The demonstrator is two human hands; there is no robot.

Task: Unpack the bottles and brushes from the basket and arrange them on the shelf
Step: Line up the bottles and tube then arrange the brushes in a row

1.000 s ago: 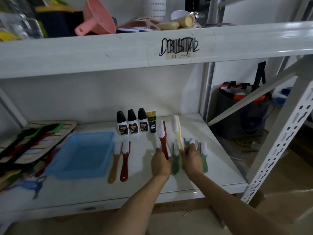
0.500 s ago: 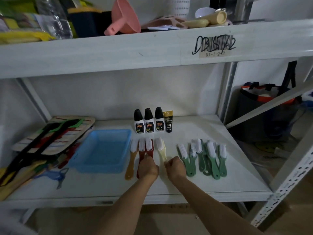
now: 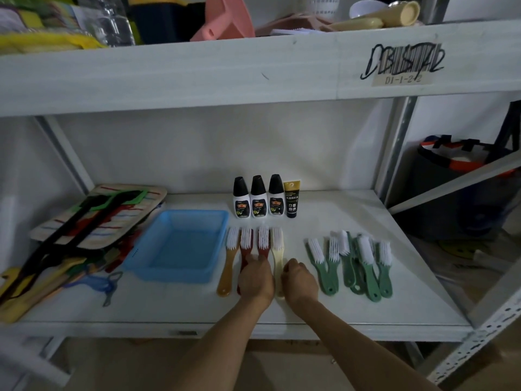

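Observation:
Three white bottles with black caps [image 3: 258, 196] and a black tube [image 3: 291, 198] stand in a row at the back of the white shelf [image 3: 366, 300]. In front of them lie a tan brush [image 3: 229, 258], two red brushes [image 3: 263, 241] and a cream brush [image 3: 277, 249] side by side. My left hand [image 3: 256, 275] grips the red brush handles, fingers curled over them. My right hand [image 3: 300, 279] is curled just right of the cream handle, touching its side. Several green brushes [image 3: 349, 261] lie in a loose group further right. The blue basket [image 3: 194, 212] stands empty on the left.
A stack of striped boards and coloured tools [image 3: 93, 221] fills the shelf's left end, with a blue peeler [image 3: 104, 283] in front. The upper shelf beam [image 3: 253, 69] hangs overhead. A slanted brace [image 3: 456, 190] and a dark bag [image 3: 462, 176] are to the right.
My hands left the green brushes and carried a red brush and the cream brush left, laying them beside the tan and red ones. The cream handle now shows free between my hands.

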